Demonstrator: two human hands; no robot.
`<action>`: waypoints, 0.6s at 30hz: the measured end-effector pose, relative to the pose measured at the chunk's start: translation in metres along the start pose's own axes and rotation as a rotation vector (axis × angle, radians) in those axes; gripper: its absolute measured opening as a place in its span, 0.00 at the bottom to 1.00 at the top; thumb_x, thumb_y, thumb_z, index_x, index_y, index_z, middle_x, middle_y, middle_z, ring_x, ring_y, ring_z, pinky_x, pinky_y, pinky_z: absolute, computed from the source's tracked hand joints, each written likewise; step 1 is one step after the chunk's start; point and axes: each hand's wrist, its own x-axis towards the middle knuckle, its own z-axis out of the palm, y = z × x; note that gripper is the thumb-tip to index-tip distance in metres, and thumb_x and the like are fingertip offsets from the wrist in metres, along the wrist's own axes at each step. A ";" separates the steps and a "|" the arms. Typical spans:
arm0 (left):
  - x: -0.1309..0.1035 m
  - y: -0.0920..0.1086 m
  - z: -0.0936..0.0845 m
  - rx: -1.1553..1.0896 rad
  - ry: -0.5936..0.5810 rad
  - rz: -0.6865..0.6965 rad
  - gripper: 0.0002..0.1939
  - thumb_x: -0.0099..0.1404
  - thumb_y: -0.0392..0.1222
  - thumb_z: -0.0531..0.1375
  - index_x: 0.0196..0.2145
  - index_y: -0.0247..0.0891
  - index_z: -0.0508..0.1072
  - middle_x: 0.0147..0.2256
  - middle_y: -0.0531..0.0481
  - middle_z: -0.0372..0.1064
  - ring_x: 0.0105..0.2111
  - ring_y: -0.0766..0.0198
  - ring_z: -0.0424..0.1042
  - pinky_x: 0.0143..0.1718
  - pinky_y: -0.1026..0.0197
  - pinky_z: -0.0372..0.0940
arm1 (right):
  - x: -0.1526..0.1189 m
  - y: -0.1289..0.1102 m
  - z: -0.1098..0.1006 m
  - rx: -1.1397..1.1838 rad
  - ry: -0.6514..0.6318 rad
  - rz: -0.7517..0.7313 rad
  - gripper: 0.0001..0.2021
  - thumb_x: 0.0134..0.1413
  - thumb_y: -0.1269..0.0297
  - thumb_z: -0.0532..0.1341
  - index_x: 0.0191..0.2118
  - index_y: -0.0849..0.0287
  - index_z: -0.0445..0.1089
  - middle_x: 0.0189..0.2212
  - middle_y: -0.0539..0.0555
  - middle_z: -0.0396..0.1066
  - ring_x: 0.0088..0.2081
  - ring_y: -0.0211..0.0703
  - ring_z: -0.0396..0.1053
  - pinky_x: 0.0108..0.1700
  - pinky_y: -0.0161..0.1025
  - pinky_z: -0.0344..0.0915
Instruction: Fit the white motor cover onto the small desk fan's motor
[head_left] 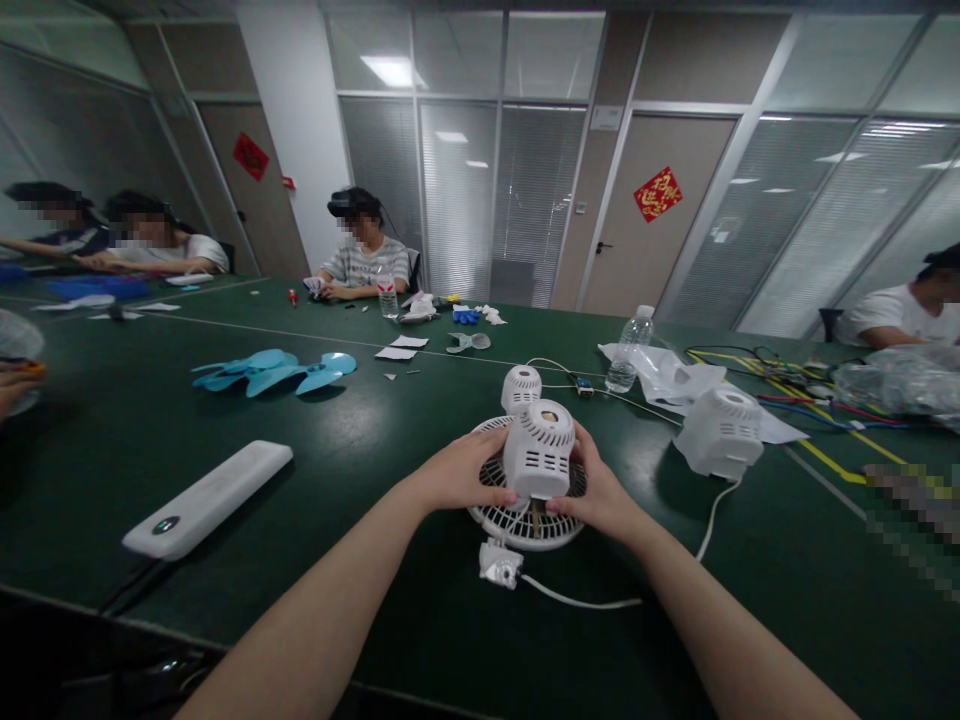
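Observation:
Between my two hands is a white fan motor housing (pixel 538 452) with slotted vents, over a round white fan grille (pixel 525 533). My left hand (pixel 472 468) is closed on its left side, the thumb near the lower front edge. On the opposite side my right hand (pixel 595 488) grips the same housing, with its thumb at the lower right. Whether the housing touches the grille is hidden. Just behind it stands another white motor housing (pixel 521 386). A small white clip-like part (pixel 500 564) lies in front of the grille, a white cable beside it.
At the left are a long white device (pixel 210 500) and blue fan blades (pixel 274 372). To the right stand a third white housing (pixel 720 432), a plastic bag (pixel 667 372) and a water bottle (pixel 628 350). Coloured cables (pixel 817 385) lie farther right. Other people sit around the green table (pixel 360 450).

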 end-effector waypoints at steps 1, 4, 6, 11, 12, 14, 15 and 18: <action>0.000 0.000 0.000 -0.002 0.006 -0.002 0.48 0.51 0.62 0.64 0.65 0.49 0.50 0.64 0.46 0.52 0.61 0.43 0.55 0.61 0.40 0.49 | 0.000 -0.001 -0.001 -0.002 -0.005 0.000 0.58 0.39 0.55 0.72 0.67 0.48 0.30 0.61 0.61 0.55 0.61 0.57 0.55 0.63 0.57 0.50; 0.000 -0.001 0.002 -0.001 0.014 -0.004 0.48 0.51 0.63 0.64 0.64 0.49 0.50 0.64 0.46 0.51 0.61 0.43 0.54 0.61 0.40 0.49 | 0.000 -0.002 -0.002 -0.016 -0.015 -0.001 0.58 0.39 0.57 0.72 0.67 0.48 0.30 0.61 0.61 0.55 0.62 0.57 0.55 0.63 0.58 0.50; 0.001 -0.002 0.003 -0.003 0.011 0.001 0.49 0.51 0.63 0.63 0.65 0.48 0.49 0.64 0.45 0.50 0.62 0.42 0.53 0.61 0.40 0.48 | -0.001 -0.002 -0.003 -0.038 -0.017 0.012 0.58 0.39 0.58 0.73 0.67 0.48 0.31 0.61 0.60 0.55 0.62 0.57 0.54 0.63 0.59 0.50; 0.002 -0.003 0.005 -0.054 0.018 -0.005 0.51 0.50 0.62 0.64 0.65 0.44 0.48 0.64 0.42 0.50 0.62 0.42 0.52 0.62 0.40 0.47 | -0.001 -0.002 -0.004 -0.077 -0.045 0.013 0.58 0.41 0.59 0.72 0.67 0.49 0.28 0.63 0.61 0.52 0.63 0.57 0.53 0.63 0.60 0.49; 0.002 -0.003 0.006 -0.065 0.019 -0.008 0.52 0.50 0.62 0.65 0.65 0.43 0.48 0.64 0.42 0.51 0.62 0.42 0.53 0.62 0.40 0.47 | -0.001 -0.003 -0.004 -0.084 -0.055 0.004 0.58 0.41 0.59 0.72 0.67 0.49 0.27 0.63 0.61 0.51 0.63 0.56 0.52 0.64 0.59 0.48; 0.002 -0.002 0.006 -0.079 0.016 -0.014 0.52 0.49 0.61 0.65 0.65 0.43 0.48 0.63 0.41 0.52 0.61 0.41 0.53 0.62 0.39 0.46 | -0.001 -0.003 -0.005 -0.101 -0.072 -0.005 0.59 0.41 0.59 0.72 0.67 0.49 0.25 0.65 0.61 0.48 0.64 0.56 0.51 0.64 0.59 0.47; 0.002 -0.001 0.006 -0.079 0.015 -0.019 0.52 0.49 0.61 0.65 0.65 0.43 0.47 0.63 0.40 0.52 0.62 0.41 0.53 0.62 0.38 0.45 | -0.001 -0.003 -0.005 -0.109 -0.076 -0.003 0.59 0.42 0.59 0.71 0.67 0.49 0.25 0.65 0.61 0.48 0.64 0.57 0.50 0.64 0.59 0.47; 0.001 0.000 0.006 -0.069 0.014 -0.026 0.53 0.50 0.61 0.65 0.66 0.43 0.46 0.64 0.40 0.50 0.63 0.41 0.50 0.63 0.37 0.43 | -0.001 -0.002 -0.005 -0.113 -0.074 -0.002 0.59 0.42 0.59 0.71 0.67 0.49 0.25 0.66 0.60 0.46 0.65 0.56 0.49 0.65 0.59 0.46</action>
